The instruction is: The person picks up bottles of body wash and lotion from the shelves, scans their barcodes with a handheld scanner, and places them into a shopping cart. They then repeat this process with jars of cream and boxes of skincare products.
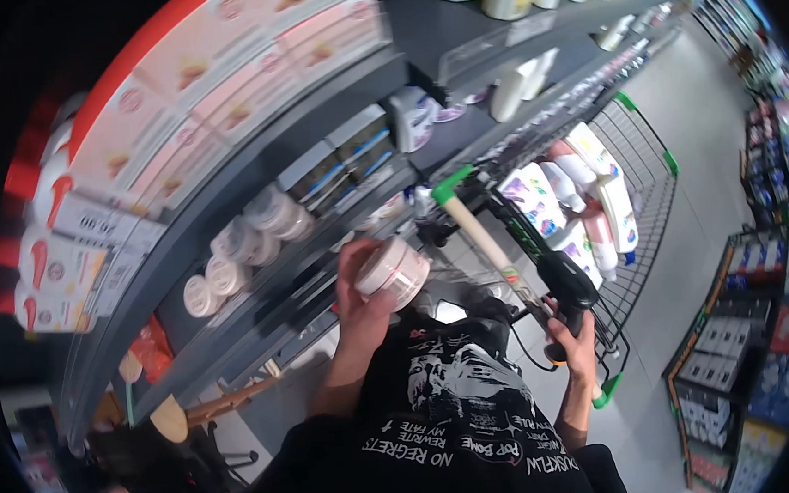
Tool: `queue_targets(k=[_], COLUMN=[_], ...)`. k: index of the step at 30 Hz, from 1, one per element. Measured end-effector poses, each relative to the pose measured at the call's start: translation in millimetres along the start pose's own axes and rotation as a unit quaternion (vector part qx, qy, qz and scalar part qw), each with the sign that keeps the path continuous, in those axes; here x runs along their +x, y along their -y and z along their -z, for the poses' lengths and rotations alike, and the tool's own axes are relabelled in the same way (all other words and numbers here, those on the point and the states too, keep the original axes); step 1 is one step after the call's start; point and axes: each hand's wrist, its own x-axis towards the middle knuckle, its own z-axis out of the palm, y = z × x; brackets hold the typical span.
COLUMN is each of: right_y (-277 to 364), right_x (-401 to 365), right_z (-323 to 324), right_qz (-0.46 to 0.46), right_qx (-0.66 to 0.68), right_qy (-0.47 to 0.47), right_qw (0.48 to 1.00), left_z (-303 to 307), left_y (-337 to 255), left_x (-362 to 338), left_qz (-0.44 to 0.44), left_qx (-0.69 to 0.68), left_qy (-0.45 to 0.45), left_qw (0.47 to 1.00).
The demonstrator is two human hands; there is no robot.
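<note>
My left hand [361, 307] is wrapped round a pink jar [397, 272] with a white lid, held tilted in front of the shelf. My right hand [576, 339] grips the handle of what looks like a black handheld scanner [568, 281], beside the cart's handlebar [484, 244]. Beyond it is the shopping cart [650, 259], with green corners and a wire basket. White bottles [532, 200] with coloured labels and pink bottles [600, 238] lie in it.
Several white-lidded jars [278, 213] and dark boxes [337, 169] stand on the lower shelf at left. Pink boxes [241, 59] fill the shelf above. A person [159, 492] is at the lower left. Stocked racks [714, 360] line the right side of the aisle.
</note>
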Motion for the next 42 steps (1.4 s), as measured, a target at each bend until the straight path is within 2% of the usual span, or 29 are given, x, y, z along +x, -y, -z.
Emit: queue_targets(k=[2, 4, 6, 9, 10, 13, 16, 17, 18, 21, 24, 25, 26, 28, 29, 30, 31, 32, 34, 35, 37, 38, 40, 41, 42], right_y=[11, 29, 52, 67, 62, 64, 56, 56, 57, 64, 59, 51, 50, 25, 12, 10, 23, 3, 4, -1, -21, -21, -20, -18, -19], right_x=[-6, -18, -28, -34, -35, -32, -30, -26, -23, -15, -9, -10, -4, -1, -3, -2, -2, 2, 8, 11, 13, 13, 11, 10, 10], right_z=[-2, -5, -17, -37, -39, -56, -46, -44, -42, -36, -33, -31, -18, -4, 0, 5, 7, 13, 23, 24, 18, 19, 20, 20, 21], right_qz=[0.037, 0.057, 0.083, 0.220, 0.215, 0.232, 0.175, 0.216, 0.214, 0.197, 0.185, 0.142, 0.098, 0.118, 0.079, 0.040, 0.019, 0.042, 0.028, 0.030, 0.105, 0.108, 0.056, 0.042, 0.043], right_qx=[-0.007, -0.024, -0.003, -0.042, -0.048, -0.046, -0.020, 0.000, 0.004, -0.010, 0.047, 0.112, 0.169, 0.159, 0.172, 0.182, 0.256, 0.247, 0.279, 0.280, 0.377, 0.374, 0.301, 0.292, 0.279], right_qy=[0.032, 0.062, 0.091, 0.147, 0.187, 0.168, 0.154, 0.137, 0.131, 0.149, 0.156, 0.155, 0.158, 0.145, 0.124, 0.105, 0.069, 0.063, 0.029, 0.031, 0.037, 0.036, 0.023, 0.027, 0.037], right_qw=[0.999, 0.996, 0.992, 0.964, 0.957, 0.957, 0.972, 0.967, 0.968, 0.969, 0.969, 0.971, 0.968, 0.969, 0.974, 0.977, 0.964, 0.966, 0.959, 0.959, 0.920, 0.920, 0.952, 0.955, 0.959], left_z=[-6, -15, -16, -30, -34, -42, -50, -53, -55, -59, -69, -64, -75, -94, -100, -121, -133, -143, -162, -162, -139, -141, -149, -149, -146], left_y=[27, 42, 57, 66, 68, 71, 74, 74, 75, 80, 73, 78, 85, 88, 90, 93, 106, 121, 153, 176, 226, 238, 254, 258, 262], left_x=[16, 29, 41, 49, 51, 56, 59, 60, 61, 69, 86, 101, 119, 147, 158, 166, 177, 188, 206, 213, 225, 226, 228, 230, 231], left_qz=[0.077, 0.103, 0.093, 0.134, 0.146, 0.186, 0.211, 0.213, 0.218, 0.143, 0.129, 0.069, 0.070, 0.095, 0.075, 0.063, 0.072, 0.081, -0.056, -0.045, -0.035, -0.038, -0.019, -0.025, -0.046], left_qx=[-0.061, -0.070, -0.012, -0.021, -0.028, -0.038, -0.016, -0.009, -0.006, 0.040, 0.097, 0.154, 0.152, 0.208, 0.295, 0.294, 0.329, 0.364, 0.527, 0.545, 0.581, 0.579, 0.719, 0.718, 0.738], left_qy=[0.071, 0.104, 0.151, 0.181, 0.184, 0.185, 0.194, 0.198, 0.201, 0.203, 0.194, 0.225, 0.229, 0.250, 0.259, 0.278, 0.304, 0.329, 0.430, 0.477, 0.553, 0.553, 0.573, 0.573, 0.580], left_qw=[0.993, 0.987, 0.984, 0.974, 0.972, 0.964, 0.958, 0.957, 0.955, 0.968, 0.968, 0.960, 0.959, 0.941, 0.917, 0.912, 0.891, 0.868, 0.731, 0.689, 0.596, 0.597, 0.392, 0.394, 0.341])
